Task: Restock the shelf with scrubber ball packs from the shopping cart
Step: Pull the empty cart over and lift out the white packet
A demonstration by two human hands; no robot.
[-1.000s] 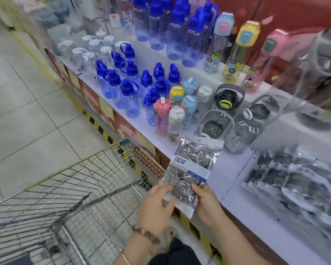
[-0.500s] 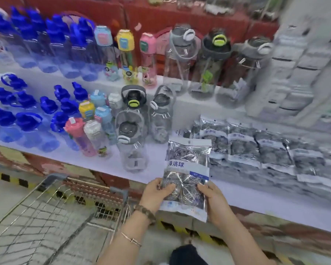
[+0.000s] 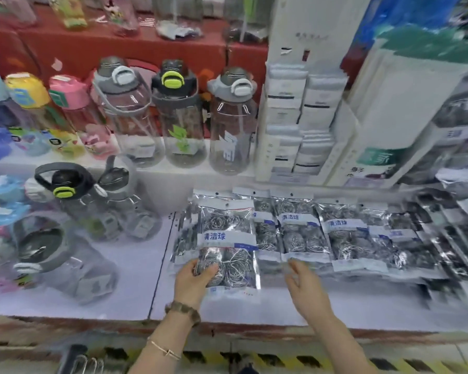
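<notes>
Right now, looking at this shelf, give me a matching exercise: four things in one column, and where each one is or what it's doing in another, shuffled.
Things:
1. left hand
2. right hand
3. bottle with lime-green clasp
4. white boxes

Places or states:
A. open, fingers spread, holding nothing
B. stacked upright behind the row of packs
C. gripping the scrubber pack at its lower left corner
D. standing between two grey-lidded bottles on the upper tier

Pairs: 1-C, 2-A, 3-D, 4-B

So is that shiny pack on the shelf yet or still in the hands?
On the shelf now: the scrubber ball pack lies flat, left hand gripping its corner, right hand off it.
</notes>
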